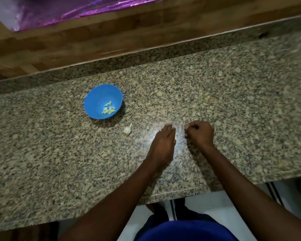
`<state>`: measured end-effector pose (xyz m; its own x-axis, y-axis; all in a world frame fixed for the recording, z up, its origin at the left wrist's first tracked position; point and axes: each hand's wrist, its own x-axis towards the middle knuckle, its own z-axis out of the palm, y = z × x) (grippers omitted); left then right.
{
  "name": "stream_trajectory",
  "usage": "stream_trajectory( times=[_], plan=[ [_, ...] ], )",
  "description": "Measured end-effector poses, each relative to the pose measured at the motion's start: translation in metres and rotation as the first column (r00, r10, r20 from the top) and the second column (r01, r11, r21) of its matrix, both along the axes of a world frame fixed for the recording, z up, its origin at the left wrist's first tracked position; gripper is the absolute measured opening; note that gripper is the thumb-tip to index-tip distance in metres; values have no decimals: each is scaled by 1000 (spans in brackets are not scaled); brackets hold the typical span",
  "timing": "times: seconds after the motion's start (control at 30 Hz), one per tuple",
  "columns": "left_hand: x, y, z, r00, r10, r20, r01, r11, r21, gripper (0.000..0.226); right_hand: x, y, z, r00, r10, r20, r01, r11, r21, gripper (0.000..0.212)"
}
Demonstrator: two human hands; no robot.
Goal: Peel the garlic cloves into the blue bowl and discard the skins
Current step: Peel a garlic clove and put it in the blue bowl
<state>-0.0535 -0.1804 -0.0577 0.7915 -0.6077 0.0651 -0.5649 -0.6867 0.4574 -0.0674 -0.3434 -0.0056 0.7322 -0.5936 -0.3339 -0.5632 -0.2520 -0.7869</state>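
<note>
Head view, looking down on a speckled granite counter (pixel 233 94). Far left of the work area: blue bowl (pixel 103 101), upright, several peeled garlic cloves (pixel 108 108) lying in its right half. Right of and nearer than the bowl: a small garlic bulb (pixel 127 129) on the counter, apart from the bowl. Just right of it, a small pale scrap (pixel 148 127), too small to tell clove from skin. Left hand (pixel 163 141) lies flat on edge, fingers straight and together, tips blurred; bulb sits near its fingertips, not touching. Right hand (pixel 199 133) is beside it, a gap between them, fingers curled into a loose fist; cannot tell whether it holds anything.
</note>
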Motion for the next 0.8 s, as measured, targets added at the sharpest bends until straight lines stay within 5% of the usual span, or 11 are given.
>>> stream_trajectory(
  times=[0.13,0.27,0.4,0.53,0.8],
  plan=[
    [21,-30,18,999,42,-11,-43,981,-189,21,1,-28,3,991,-130,32,132,988,-78,11],
    [93,-75,30,998,47,-30,-49,997,-66,39,21,-51,4,990,-140,32,143,961,-237,2],
    [114,-94,19,995,-101,28,94,980,174,41,45,-59,-4,999,47,20,-38,936,-350,8],
    [71,-73,13,991,-113,72,103,986,135,47,49,-59,-10,942,327,-80,-324,817,-477,8],
    [-9,-18,11,991,-33,132,19,994,107,16,34,-31,-16,914,375,-151,-396,755,-522,20]
  ],
)
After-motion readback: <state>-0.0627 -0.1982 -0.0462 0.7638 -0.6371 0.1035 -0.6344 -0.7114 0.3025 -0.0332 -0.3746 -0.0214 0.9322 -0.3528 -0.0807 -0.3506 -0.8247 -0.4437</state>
